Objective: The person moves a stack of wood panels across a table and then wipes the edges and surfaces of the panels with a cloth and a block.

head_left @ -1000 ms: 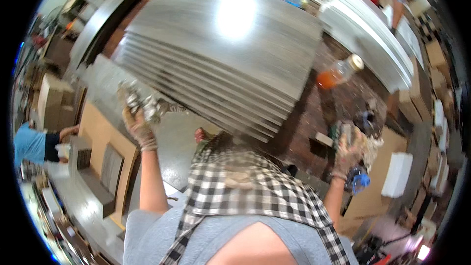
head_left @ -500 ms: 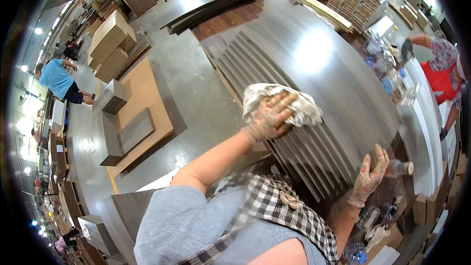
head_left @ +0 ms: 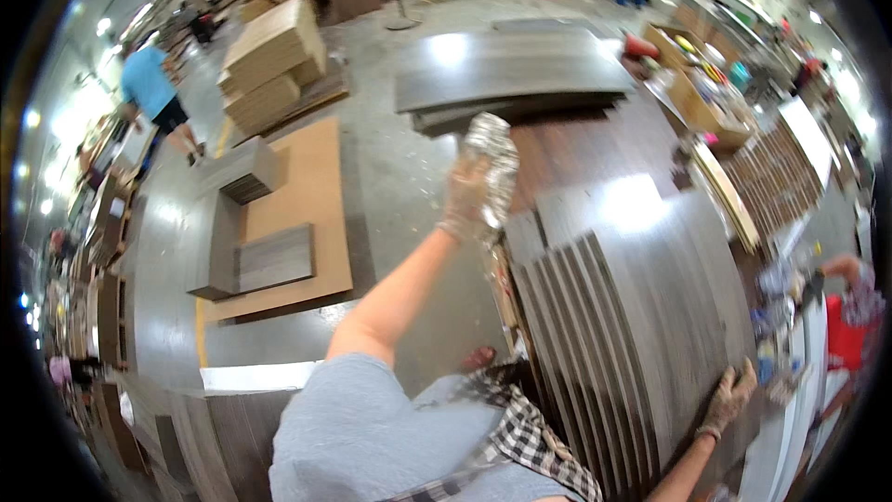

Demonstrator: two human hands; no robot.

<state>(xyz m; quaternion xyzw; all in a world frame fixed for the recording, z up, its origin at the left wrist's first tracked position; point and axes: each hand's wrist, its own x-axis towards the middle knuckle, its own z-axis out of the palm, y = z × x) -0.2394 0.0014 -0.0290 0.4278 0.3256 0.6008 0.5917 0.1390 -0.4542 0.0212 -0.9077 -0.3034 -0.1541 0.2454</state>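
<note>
My left hand (head_left: 465, 193), in a stained glove, is stretched forward and closed on a crumpled whitish rag (head_left: 497, 167). The rag is beyond the far left corner of a stack of grey wood-grain panels (head_left: 683, 288), apparently raised off the top panel. Along their left side, the panels are fanned out in stepped edges. My right hand (head_left: 729, 402), also gloved, lies at the near right edge of the top panel, its fingers extended and holding nothing. Motion slightly blurs both the rag and the left fingers.
Another stack of grey panels (head_left: 511, 65) lies farther off on the brown tabletop (head_left: 595, 144). Cardboard boxes (head_left: 692, 98) stand at the far right, with plastic bottles (head_left: 776, 279) nearer. Left, grey panels rest on a brown sheet (head_left: 325, 186). A person in red (head_left: 847, 330) is at right.
My left hand has carried the rag off the panel surface, forward past the stack's far left corner. My right hand now touches the panel's right edge. The view has turned and shifted.
</note>
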